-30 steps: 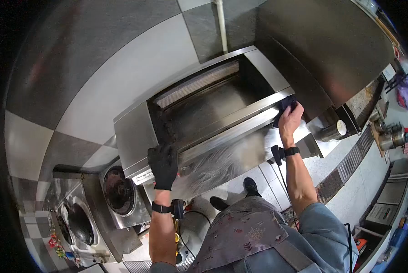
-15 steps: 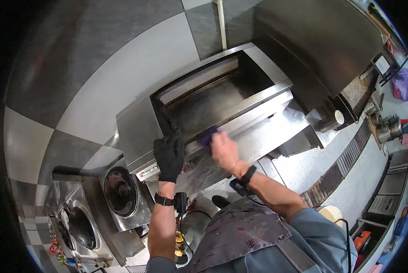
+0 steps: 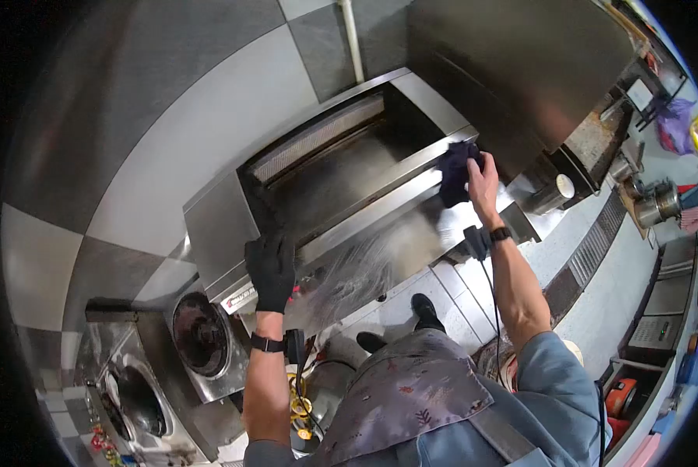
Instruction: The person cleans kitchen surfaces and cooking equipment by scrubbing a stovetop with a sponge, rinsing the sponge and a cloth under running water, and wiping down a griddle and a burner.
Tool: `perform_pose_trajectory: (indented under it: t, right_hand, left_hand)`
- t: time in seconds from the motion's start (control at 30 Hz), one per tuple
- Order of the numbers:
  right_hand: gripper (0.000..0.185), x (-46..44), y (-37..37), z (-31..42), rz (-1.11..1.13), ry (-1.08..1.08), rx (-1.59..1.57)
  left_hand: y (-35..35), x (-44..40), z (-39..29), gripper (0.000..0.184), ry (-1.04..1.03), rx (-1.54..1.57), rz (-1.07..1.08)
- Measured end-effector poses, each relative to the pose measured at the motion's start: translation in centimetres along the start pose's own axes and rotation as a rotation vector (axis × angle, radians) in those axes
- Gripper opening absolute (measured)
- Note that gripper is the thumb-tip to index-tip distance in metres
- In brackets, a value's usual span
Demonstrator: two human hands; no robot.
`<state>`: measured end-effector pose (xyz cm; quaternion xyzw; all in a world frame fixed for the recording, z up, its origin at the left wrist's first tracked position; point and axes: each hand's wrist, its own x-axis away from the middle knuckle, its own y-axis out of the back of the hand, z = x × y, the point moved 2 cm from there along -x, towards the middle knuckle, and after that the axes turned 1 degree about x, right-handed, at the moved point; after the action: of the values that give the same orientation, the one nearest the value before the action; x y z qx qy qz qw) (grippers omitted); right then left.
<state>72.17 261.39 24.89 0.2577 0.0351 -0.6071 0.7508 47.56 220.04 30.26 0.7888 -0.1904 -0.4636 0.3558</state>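
Note:
A stainless steel cooking appliance with a wide, dark opening stands in front of me; it looks like a salamander grill, with a mesh strip along the back. My left hand, in a black glove, grips its front edge near the left corner; the fingertips blend into the dark opening. At the right end of the front rail, my bare right hand is closed on a dark purple cloth, which lies against the steel. Whitish streaks mark the shiny front panel between my hands.
Round burners and a wok stove sit at lower left. A steel panel rises behind on the right. Farther right are a white-topped cylinder, a steel pot and a floor grate. A yellow item is by my left forearm.
My right hand has moved right and away from me along the front rail with the cloth. My left hand keeps its place on the appliance. The view has shifted slightly.

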Motion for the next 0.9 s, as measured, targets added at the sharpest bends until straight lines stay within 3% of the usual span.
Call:
perform_pose_trajectory:
  t: [0.1,0.17,0.33,0.4,0.43,0.53,0.6,0.63,0.7,0.77,0.83,0.9]
  right_hand:
    - [0.023,2.9,-3.1,1.3,-0.068,0.270,0.232]
    - [0.024,8.1,-6.1,4.6,-0.016,0.268,0.207]
    - [0.018,19.6,-13.8,12.3,0.408,0.426,0.214]
    - [0.018,23.0,-15.3,15.6,0.642,0.514,0.120]
    - [0.018,24.4,-15.7,16.4,0.729,0.557,0.058]
    - [0.026,25.6,-15.4,16.4,0.921,0.500,-0.185]
    - [0.027,23.0,-12.1,14.9,0.830,0.465,-0.258]
    - [0.028,21.0,-9.7,13.6,0.751,0.440,-0.341]
    - [0.030,16.5,-5.1,8.7,0.729,0.314,-0.208]
    - [0.029,11.6,0.1,2.8,0.744,-0.046,-0.110]
    - [0.032,6.5,5.1,-2.3,0.597,-0.268,-0.142]
    - [0.034,1.9,8.2,-7.7,0.485,-0.166,0.151]
  left_hand:
    - [-1.4,0.8,1.9,0.026,-0.112,-0.171,0.078]
    - [-0.6,0.7,1.0,0.027,-0.057,-0.142,0.061]
    - [-0.7,0.8,2.2,0.030,-0.081,-0.073,0.054]
    - [-0.7,0.0,1.8,0.030,-0.029,-0.215,0.360]
    - [-1.0,0.4,1.9,0.030,-0.046,-0.192,0.370]
    - [-1.3,1.0,2.4,0.028,-0.208,-0.245,0.227]
    - [-1.1,1.0,2.4,0.026,0.003,0.081,0.094]
    - [-1.0,0.8,2.4,0.026,-0.004,0.102,0.091]
    - [-0.6,0.3,1.8,0.027,-0.105,-0.057,0.139]
    - [-0.1,0.2,0.8,0.029,-0.055,-0.008,0.110]
    - [-0.2,0.0,0.4,0.031,-0.021,-0.031,0.075]
    - [-0.3,0.6,1.1,0.033,-0.074,-0.108,0.105]
